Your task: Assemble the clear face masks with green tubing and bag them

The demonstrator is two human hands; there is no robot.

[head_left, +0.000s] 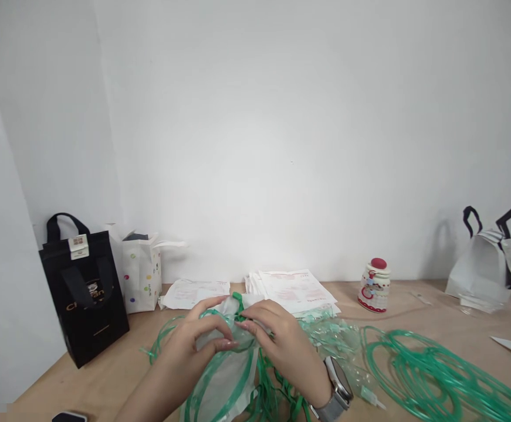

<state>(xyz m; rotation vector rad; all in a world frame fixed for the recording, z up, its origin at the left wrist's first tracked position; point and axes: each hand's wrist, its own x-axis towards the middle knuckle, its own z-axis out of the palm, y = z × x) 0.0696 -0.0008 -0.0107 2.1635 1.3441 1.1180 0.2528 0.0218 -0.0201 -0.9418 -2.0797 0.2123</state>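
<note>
A green strap (238,301) is pinched by the fingertips of the right hand (279,329); clear plastic (247,340) is held in the left hand's (203,333) curled fingers, near coiled tubing (431,358).

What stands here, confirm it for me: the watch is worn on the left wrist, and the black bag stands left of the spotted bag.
Not quite: the head view shows the watch on the wrist of the right hand. The black bag does stand left of the spotted bag.
</note>
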